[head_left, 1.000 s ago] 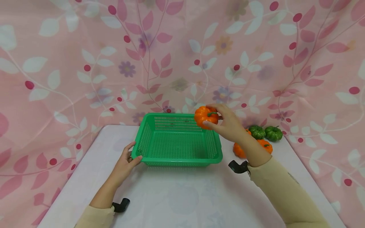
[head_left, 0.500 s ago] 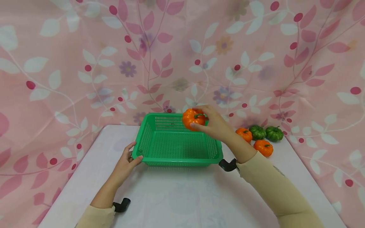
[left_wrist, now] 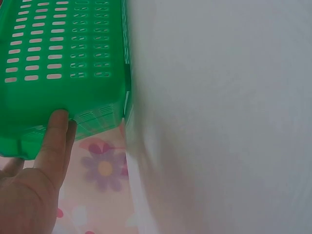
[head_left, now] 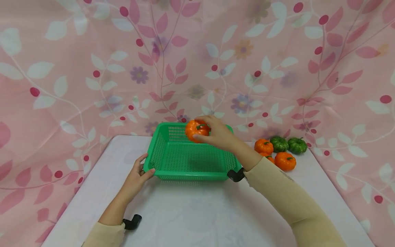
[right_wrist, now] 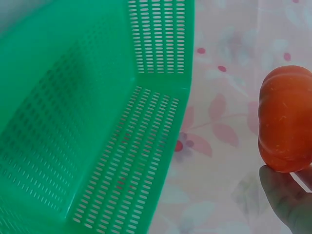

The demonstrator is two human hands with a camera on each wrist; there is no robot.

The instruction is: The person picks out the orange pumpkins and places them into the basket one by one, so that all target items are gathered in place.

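Note:
My right hand [head_left: 216,132] grips a small orange pumpkin [head_left: 193,129] with a green stem and holds it above the back part of a green plastic basket [head_left: 191,174]. In the right wrist view the pumpkin [right_wrist: 285,119] hangs at the right, apart from the basket [right_wrist: 163,84], with fingertips against it. My left hand [head_left: 134,178] holds the basket's front left corner, thumb at the rim. The left wrist view shows fingers of that hand [left_wrist: 41,170] against the outside of the basket wall [left_wrist: 58,95]. No other pumpkin shows inside the basket.
Right of the basket, a group of orange pumpkins [head_left: 285,161] and two green ones [head_left: 297,145] sits at the back right of the white-covered table [head_left: 191,212]. A pink floral cloth [head_left: 197,61] hangs behind and around the table.
My right hand has carried the orange pumpkin leftward, from the basket's back right corner to above its back middle. The left hand and the basket have stayed put.

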